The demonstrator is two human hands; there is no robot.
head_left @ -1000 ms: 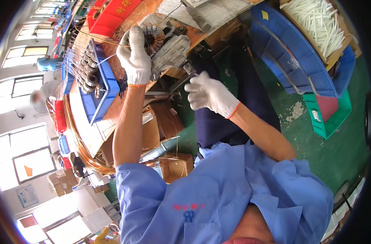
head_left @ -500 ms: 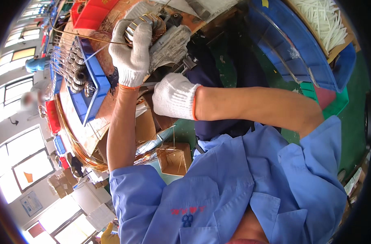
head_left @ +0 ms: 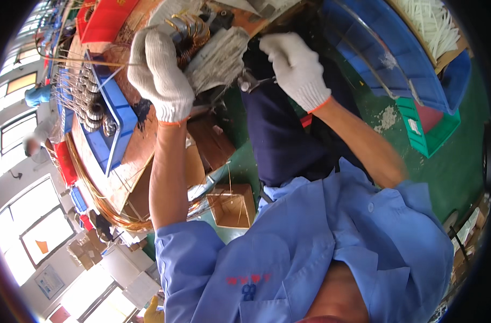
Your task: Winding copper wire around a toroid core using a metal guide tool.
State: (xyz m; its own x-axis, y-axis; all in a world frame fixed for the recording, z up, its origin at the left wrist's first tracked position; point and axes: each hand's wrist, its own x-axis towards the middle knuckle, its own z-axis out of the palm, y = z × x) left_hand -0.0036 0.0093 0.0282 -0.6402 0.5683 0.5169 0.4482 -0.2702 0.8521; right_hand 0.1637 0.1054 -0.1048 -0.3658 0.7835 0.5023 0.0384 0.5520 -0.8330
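Note:
My left hand point(head_left: 160, 75), in a white knitted glove, is closed at the workbench's edge. A copper wire point(head_left: 89, 62) runs from the left into its fingers. Just beyond it sits a ring-shaped metal core wound with copper wire point(head_left: 190, 33), partly hidden by the hand. Beside the core lies a worn grey pad or cloth point(head_left: 218, 58). My right hand point(head_left: 298, 70), gloved the same way, is raised over my dark trousers with its fingers curled together. Whether it holds anything is hidden. Left of it a metal clamp-like end point(head_left: 247, 82) sticks out.
On the bench point(head_left: 140, 137), a blue bin point(head_left: 124, 116) holds several wound cores. A red bin point(head_left: 108, 19) stands far left. Large blue bins point(head_left: 385, 54), a box of white strips point(head_left: 431, 27) and a green bin point(head_left: 439, 137) are at right. A cardboard box point(head_left: 232, 207) sits below.
My right hand has moved up and to the right, away from beside the left wrist. My left hand has shifted left and slightly down, off the wound core, turning its fingers closed.

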